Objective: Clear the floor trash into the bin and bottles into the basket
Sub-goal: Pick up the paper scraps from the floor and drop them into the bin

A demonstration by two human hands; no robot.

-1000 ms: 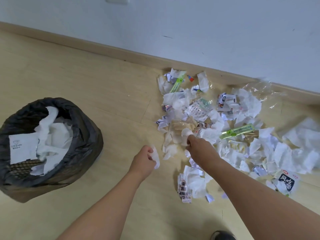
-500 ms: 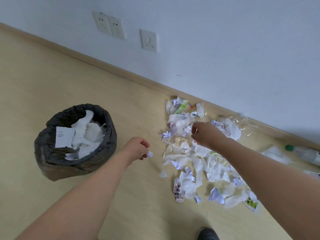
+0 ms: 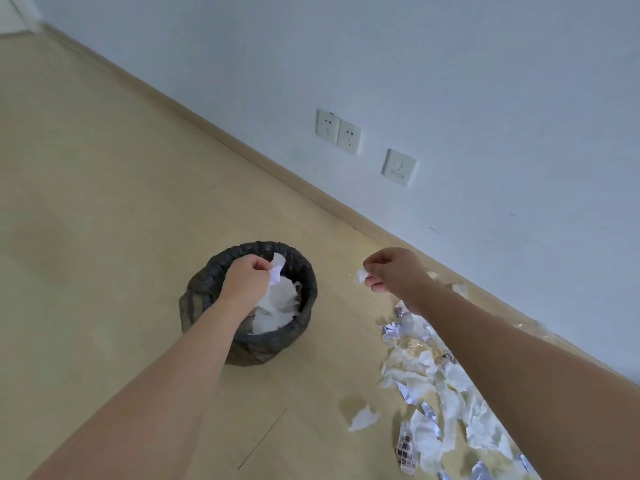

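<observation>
From the head view, my left hand (image 3: 246,279) hangs over the bin (image 3: 304,327), knuckles up, fingers curled round a small white scrap (image 3: 275,274) that pokes out on the thumb side. That scrap sits directly above the bin's open mouth, over the white paper already inside — so the drop, as I judge it, needs nothing but letting go. My left forearm runs up from the lower left and crosses the near rim. My right hand (image 3: 393,273) is held up in the air to the right of the bin, well clear of its rim, above bare floor (image 3: 104,237) near the skirting. It pinches a second scrap (image 3: 361,275) between thumb and fingertips, the paper sticking out toward the bin. The bin lies to the left of this hand and lower, so the right hand has to travel leftward before releasing; the left hand is plainly the nearer one. Neither scrap shows a clear long axis — both are crumpled bits. The rest of the trash (image 3: 436,382) lies in a strip along the floor at lower right, under my right forearm, with one loose piece (image 3: 362,418) a little apart toward the bin side. I see no bottle and no basket here.
</observation>
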